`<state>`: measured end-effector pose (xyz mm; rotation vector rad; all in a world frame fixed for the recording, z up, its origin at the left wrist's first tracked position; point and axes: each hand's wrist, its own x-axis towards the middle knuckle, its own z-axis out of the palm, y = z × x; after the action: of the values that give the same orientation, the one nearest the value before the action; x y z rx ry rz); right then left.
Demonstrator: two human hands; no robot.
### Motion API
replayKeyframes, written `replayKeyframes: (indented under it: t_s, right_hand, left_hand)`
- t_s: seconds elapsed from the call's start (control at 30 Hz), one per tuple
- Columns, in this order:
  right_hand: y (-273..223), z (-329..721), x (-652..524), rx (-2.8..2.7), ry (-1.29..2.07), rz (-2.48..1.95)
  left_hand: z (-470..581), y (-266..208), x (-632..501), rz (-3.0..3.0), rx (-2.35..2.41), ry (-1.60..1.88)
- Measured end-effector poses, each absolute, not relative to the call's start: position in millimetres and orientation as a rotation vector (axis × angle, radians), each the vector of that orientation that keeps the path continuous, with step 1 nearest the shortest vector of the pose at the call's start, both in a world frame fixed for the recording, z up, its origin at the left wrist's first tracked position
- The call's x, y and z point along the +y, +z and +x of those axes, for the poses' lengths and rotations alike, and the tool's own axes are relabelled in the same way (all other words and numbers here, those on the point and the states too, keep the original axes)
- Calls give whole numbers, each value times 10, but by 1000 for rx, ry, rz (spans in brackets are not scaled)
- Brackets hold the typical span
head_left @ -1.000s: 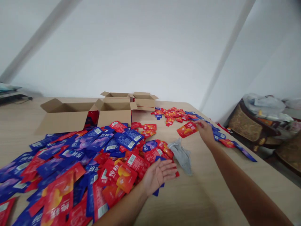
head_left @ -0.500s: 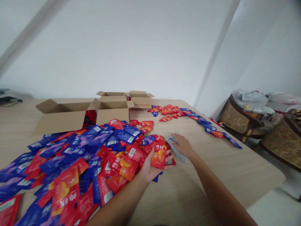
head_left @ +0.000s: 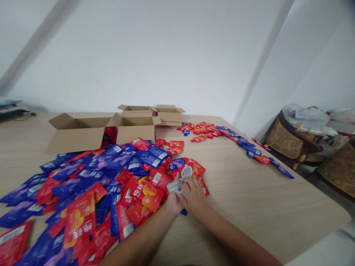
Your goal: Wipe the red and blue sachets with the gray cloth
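Note:
A crumpled grey cloth [head_left: 181,181] sits between both of my hands at the right edge of a big heap of red and blue sachets [head_left: 91,188]. My left hand [head_left: 172,202] is closed around the cloth's lower part. Pressed against it from the right, my right hand [head_left: 194,195] also grips the cloth, fingers over the sachets at the heap's edge. A red and orange sachet [head_left: 144,194] lies just left of my left hand.
An open cardboard box [head_left: 80,132] lies on its side behind the heap, two smaller open boxes [head_left: 149,120] beyond it. More sachets [head_left: 210,131] run in a band along the far right of the wooden table [head_left: 249,188]. Cluttered furniture [head_left: 299,136] stands to the right.
My right hand came back from the far sachets, took the grey cloth off the table and brought it to my left hand. The red sachet seen in my left palm is no longer visible there.

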<state>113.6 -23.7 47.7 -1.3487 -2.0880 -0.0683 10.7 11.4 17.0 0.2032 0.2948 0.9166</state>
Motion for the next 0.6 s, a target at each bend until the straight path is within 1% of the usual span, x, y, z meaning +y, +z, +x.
replayKeyframes:
  t_s: [0.13,0.27,0.33,0.5,0.6]
  right_hand:
    - [435,1065,-96,-2023,-155,-1497]
    - [432,1461,125,-1845,-164,-1585]
    - [416,1662,154,-1729,-114,-1597]
    - [417,1686,-32,-1478,139,-1472]
    - [445,1408,-223,-1605,172,-1302]
  left_hand:
    - [134,190,129,232,301,936]
    - [176,189,111,270,300,845]
    - [179,186,102,291,332,862]
    - [171,200,111,318,375,975]
    - [161,165,101,356,376,971]
